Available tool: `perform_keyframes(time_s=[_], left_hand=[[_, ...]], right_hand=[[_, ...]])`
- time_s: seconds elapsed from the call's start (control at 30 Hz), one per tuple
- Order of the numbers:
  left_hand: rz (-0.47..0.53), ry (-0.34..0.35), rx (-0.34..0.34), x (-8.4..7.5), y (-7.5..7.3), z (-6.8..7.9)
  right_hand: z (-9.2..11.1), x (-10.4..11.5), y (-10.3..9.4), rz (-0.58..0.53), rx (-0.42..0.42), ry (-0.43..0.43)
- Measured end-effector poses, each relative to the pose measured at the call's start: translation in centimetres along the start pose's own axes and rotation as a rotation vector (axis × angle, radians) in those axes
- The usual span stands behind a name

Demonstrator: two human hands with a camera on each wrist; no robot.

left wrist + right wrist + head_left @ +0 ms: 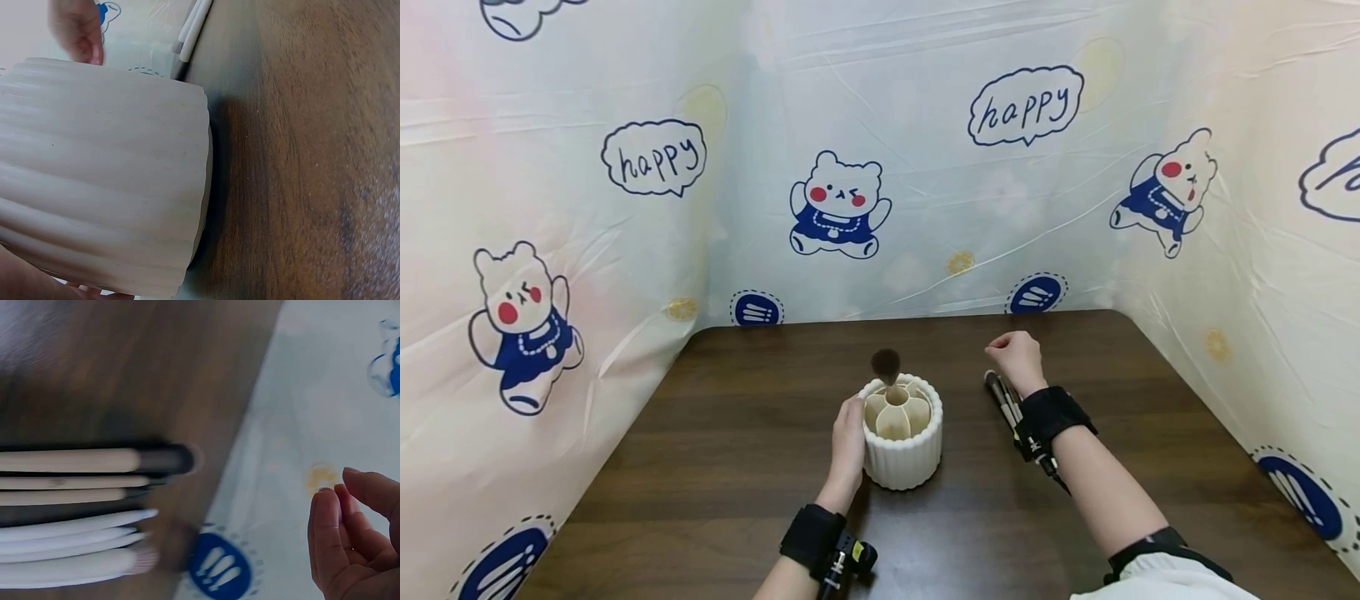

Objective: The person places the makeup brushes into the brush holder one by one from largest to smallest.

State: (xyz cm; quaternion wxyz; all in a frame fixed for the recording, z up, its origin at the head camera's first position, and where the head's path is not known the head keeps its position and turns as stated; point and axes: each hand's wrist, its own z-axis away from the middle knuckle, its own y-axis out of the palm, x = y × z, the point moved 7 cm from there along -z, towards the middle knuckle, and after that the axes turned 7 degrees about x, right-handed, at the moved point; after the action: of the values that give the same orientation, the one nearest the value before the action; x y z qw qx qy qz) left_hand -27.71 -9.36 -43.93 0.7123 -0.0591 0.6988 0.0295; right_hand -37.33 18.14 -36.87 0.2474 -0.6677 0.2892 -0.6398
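Head view: the white ribbed holder (902, 460) stands upright mid-table (722, 467), between my hands; one brush (886, 365) points bristles-up from it, lower part hidden. My left hand (848, 442) grips its left side, fingertips hidden. My right hand (1019, 363), loosely bent around nothing, is toward the far edge, its wrist partly covering loose brushes (1002, 397).

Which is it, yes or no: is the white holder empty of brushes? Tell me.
No, one dark-bristled brush rises from the white holder.
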Motion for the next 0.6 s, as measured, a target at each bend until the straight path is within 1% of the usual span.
perform_keyframes(time_s=[0.1,0.23,0.4,0.6], left_hand=[[-0.003,-0.011,0.000,0.2,0.0,-0.1],[0.008,-0.018,0.019,0.5,0.0,-0.4],[0.010,-0.016,0.031,0.6,0.0,-0.4],[-0.003,-0.014,0.020,0.5,-0.1,-0.2]], right_hand=[[-0.1,-1.5,0.5,0.023,-0.014,0.043],[0.0,-3.0,1.4,0.051,-0.017,0.076],[0.2,-4.2,2.5,0.095,-0.004,0.077],[0.1,-5.3,3.3,0.159,-0.026,0.043]])
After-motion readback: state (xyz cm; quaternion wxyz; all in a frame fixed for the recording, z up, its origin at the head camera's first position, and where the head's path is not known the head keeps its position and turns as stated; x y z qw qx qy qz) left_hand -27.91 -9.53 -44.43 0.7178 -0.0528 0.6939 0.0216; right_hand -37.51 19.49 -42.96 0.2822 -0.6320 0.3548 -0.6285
